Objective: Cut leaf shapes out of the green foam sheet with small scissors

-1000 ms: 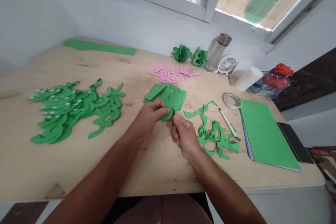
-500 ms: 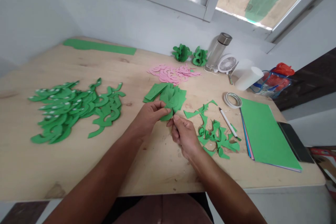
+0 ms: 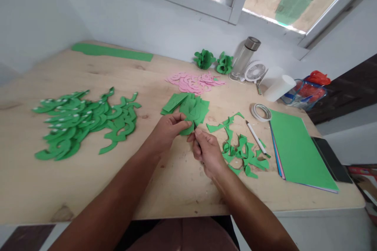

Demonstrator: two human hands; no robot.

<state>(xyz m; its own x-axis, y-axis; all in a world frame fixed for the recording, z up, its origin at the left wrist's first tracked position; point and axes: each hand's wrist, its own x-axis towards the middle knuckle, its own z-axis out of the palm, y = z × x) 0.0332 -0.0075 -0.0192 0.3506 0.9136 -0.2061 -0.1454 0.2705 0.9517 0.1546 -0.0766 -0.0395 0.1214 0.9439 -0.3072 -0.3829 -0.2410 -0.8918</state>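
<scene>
My left hand (image 3: 173,124) pinches a small green paper piece (image 3: 187,128) at the near edge of a stack of green paper (image 3: 202,109). Just right of it, my right hand (image 3: 204,145) is closed round a small dark tool, mostly hidden in the fingers, whose tip meets the green piece; it looks like scissors. Curved green cutouts (image 3: 88,115) with white marks lie heaped on the left. Behind the stack are pink paper cutouts (image 3: 194,82). Green scraps (image 3: 246,153) are scattered to the right of my right hand.
Two green paper balls (image 3: 204,59), a glass bottle (image 3: 246,57), a small white fan (image 3: 255,71) and a white roll (image 3: 279,88) stand along the back. Tape rolls (image 3: 260,112), a white pen (image 3: 256,138), green sheets (image 3: 302,151) and a black phone (image 3: 331,159) lie at the right.
The green paper piece between my hands has shifted slightly. Both hands stay in nearly the same place.
</scene>
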